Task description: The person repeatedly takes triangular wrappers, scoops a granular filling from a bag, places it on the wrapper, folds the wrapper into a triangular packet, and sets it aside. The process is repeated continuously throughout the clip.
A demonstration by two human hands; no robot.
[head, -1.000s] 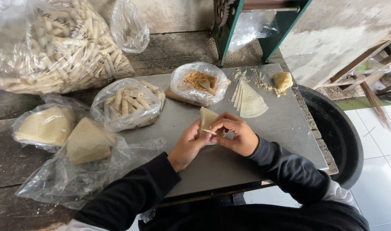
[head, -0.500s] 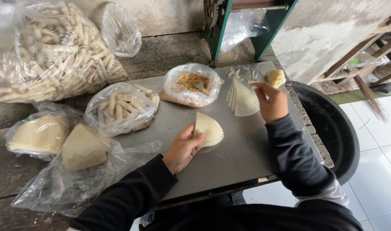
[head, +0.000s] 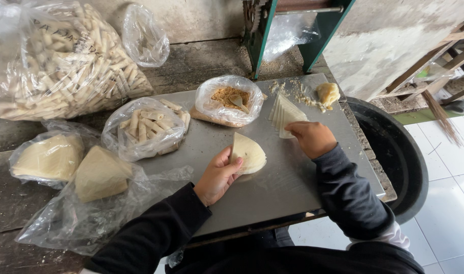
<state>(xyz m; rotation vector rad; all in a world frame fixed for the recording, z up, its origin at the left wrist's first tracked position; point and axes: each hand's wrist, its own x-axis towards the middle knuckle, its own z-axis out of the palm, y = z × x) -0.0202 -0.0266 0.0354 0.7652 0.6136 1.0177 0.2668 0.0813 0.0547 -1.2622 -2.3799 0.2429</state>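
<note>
From the head camera, the left hand pinches a folded pale wrapper stack between thumb and curled fingers, near the middle of the metal tray. The right hand rests knuckles-up on a fan of cut wrappers toward the tray's far right corner; its fingertips are hidden underneath, so I cannot tell its grip. A bag of crumbly filling sits at the far edge.

A small food-making workshop — a metal worktop on rough planks, a big bag of rolled snacks at upper left, wrapper stacks near centre, a green machine frame against a bare wall at top.
</note>
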